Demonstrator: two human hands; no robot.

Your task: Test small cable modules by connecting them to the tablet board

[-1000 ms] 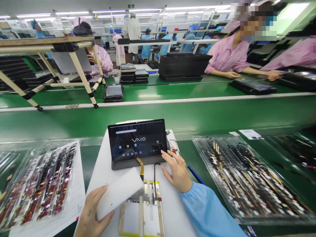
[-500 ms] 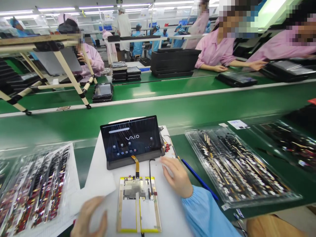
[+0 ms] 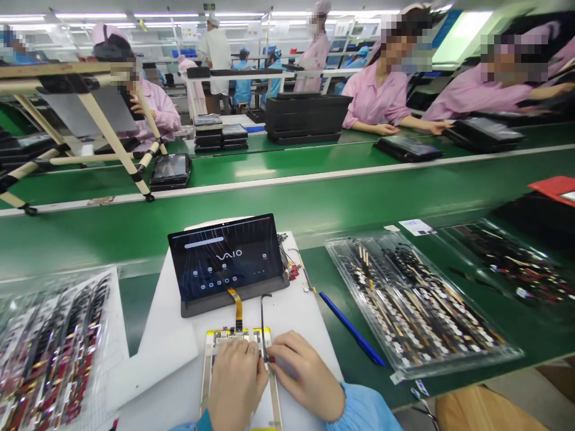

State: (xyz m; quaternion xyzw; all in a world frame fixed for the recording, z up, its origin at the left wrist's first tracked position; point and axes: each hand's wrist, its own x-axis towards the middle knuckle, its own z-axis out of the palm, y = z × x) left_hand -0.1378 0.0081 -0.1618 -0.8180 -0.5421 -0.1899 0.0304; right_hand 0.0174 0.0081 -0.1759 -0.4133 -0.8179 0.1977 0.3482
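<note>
A lit tablet screen (image 3: 227, 257) showing VAIO leans on a grey stand on a white mat (image 3: 296, 311). An orange flex cable (image 3: 235, 306) and a black wire run from it down to an opened tablet chassis with a yellow frame (image 3: 207, 359). My left hand (image 3: 236, 383) lies on the chassis board, fingers curled and pressed down. My right hand (image 3: 303, 374) rests beside it, fingertips pinched at the black wire near the board's right side. Both hands cover most of the board.
A blue pen (image 3: 350, 328) lies right of the mat. Clear trays of small parts sit at right (image 3: 413, 305) and left (image 3: 45, 347). A white sheet (image 3: 153, 359) lies at left. Beyond runs a green conveyor (image 3: 314, 197) with people in pink at tablets.
My left hand has let go of the white sheet, which now lies on the left. Both hands have come together onto the chassis board. The view shifted right.
</note>
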